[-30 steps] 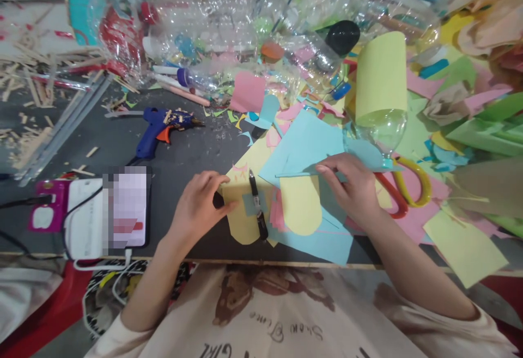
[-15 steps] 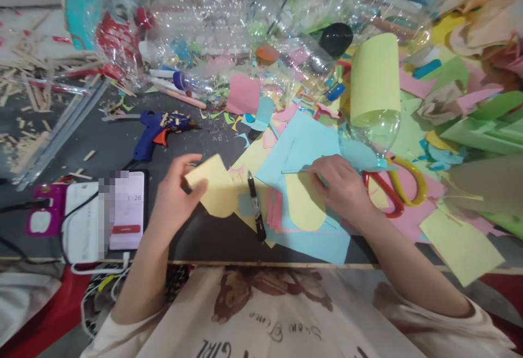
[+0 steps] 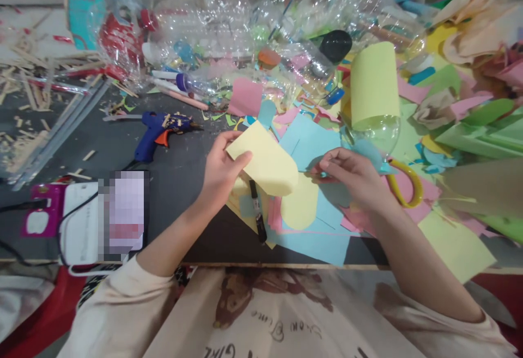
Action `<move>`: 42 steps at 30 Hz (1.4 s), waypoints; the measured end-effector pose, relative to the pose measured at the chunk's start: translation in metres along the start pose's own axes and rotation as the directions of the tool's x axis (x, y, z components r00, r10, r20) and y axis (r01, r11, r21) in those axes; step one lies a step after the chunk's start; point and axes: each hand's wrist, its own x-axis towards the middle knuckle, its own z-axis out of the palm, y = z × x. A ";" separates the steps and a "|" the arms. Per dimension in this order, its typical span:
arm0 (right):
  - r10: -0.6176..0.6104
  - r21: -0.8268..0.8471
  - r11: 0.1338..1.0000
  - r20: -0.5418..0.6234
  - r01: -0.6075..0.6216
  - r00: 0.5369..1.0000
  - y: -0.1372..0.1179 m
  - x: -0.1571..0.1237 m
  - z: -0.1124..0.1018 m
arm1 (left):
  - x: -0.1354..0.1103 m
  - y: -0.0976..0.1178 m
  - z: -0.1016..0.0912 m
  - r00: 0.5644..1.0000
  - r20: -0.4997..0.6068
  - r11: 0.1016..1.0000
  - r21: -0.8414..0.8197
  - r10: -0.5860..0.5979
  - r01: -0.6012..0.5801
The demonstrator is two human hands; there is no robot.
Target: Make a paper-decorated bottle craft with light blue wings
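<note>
My left hand [image 3: 223,168] pinches a pale yellow paper piece [image 3: 267,164] with one rounded end, thumb on top. It is raised over the papers. A second yellow rounded paper piece [image 3: 300,205] lies beneath on blue paper sheets [image 3: 322,246]. My right hand [image 3: 353,175] hovers over the blue paper, thumb and fingers closed together; whether anything is between them I cannot make out. Beside its wrist shows a yellow scissors handle [image 3: 417,186]; the rest of the scissors is mostly hidden. A black pen [image 3: 257,216] lies below the raised piece.
A blue glue gun [image 3: 145,143] and a phone [image 3: 127,208] lie to the left. A plastic bottle wrapped in yellow paper [image 3: 373,85] stands behind my right hand. Clear bottles [image 3: 220,31] and paper scraps crowd the back; thin sticks [image 3: 24,151] lie far left.
My left hand has moved right with the yellow paper piece, now over the pen and the second piece. My right hand has lifted from the papers, shifting slightly right, and now covers the red scissors handle.
</note>
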 end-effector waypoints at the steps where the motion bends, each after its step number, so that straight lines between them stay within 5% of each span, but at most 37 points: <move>1: 0.022 0.001 1.000 -0.007 -0.022 1.000 -0.002 0.000 -0.001 | 0.000 -0.003 0.003 1.000 -0.009 1.000 -0.014 0.001 -0.001; 6: 0.025 -0.034 0.999 -0.036 -0.027 0.999 -0.010 -0.004 0.004 | -0.001 -0.014 0.009 0.994 -0.113 0.994 -0.107 0.011 -0.024; 11: 0.101 -0.053 0.994 0.200 -0.092 0.975 -0.018 -0.002 0.020 | -0.002 -0.018 0.007 0.986 -0.166 0.995 -0.099 -0.008 -0.008; 16: 0.124 -0.248 0.968 0.299 -0.048 0.946 -0.012 0.001 0.045 | -0.003 -0.016 0.008 0.989 -0.140 0.979 -0.202 -0.045 0.016; 19: -0.101 -0.476 0.864 0.153 0.163 0.983 0.001 -0.001 0.062 | -0.005 -0.013 0.012 0.989 -0.112 0.948 -0.312 -0.102 0.062; 22: -0.269 -0.599 0.771 0.003 0.217 0.963 0.013 -0.005 0.073 | -0.008 -0.010 0.016 0.991 -0.065 0.941 -0.327 -0.118 0.091; 27: -0.293 -0.274 0.911 0.098 0.309 0.951 0.018 -0.008 0.074 | -0.017 -0.008 0.017 0.996 0.088 0.992 -0.128 0.009 0.002; 32: -0.175 0.014 0.984 -0.170 0.180 0.970 0.011 -0.004 0.068 | -0.017 -0.006 0.014 0.980 0.198 0.993 -0.110 -0.011 0.033; 38: -0.108 0.074 0.988 -0.275 0.133 0.955 0.010 0.001 0.061 | -0.009 -0.006 0.006 0.988 0.097 0.986 -0.105 -0.117 0.127; 42: -0.158 0.221 0.956 -0.173 0.194 0.972 0.011 0.002 0.063 | -0.009 -0.006 0.004 0.988 0.082 0.991 -0.028 -0.131 0.134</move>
